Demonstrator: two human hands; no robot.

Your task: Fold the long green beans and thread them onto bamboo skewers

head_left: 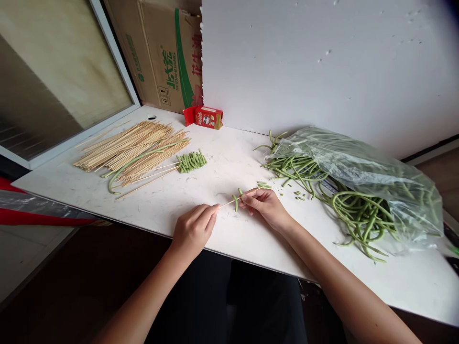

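Observation:
My left hand (194,228) pinches one end of a thin wooden skewer (226,204) over the front of the table. Short green bean pieces (235,203) are threaded crosswise on the skewer. My right hand (264,206) is closed at the other end, its fingers around the skewer beside a bean piece; exactly what those fingertips press on is partly hidden. Just beyond the right hand lie some cut bean pieces (264,185). To the left, skewers filled with bean pieces (192,162) lie side by side, next to a large pile of bare skewers (132,145).
One long bean (124,168) lies across the skewer pile. At right, a clear plastic bag (355,157) spills long green beans (366,215). Small bean scraps (299,195) lie near it. A red box (208,117) and a cardboard carton (161,57) stand at the back.

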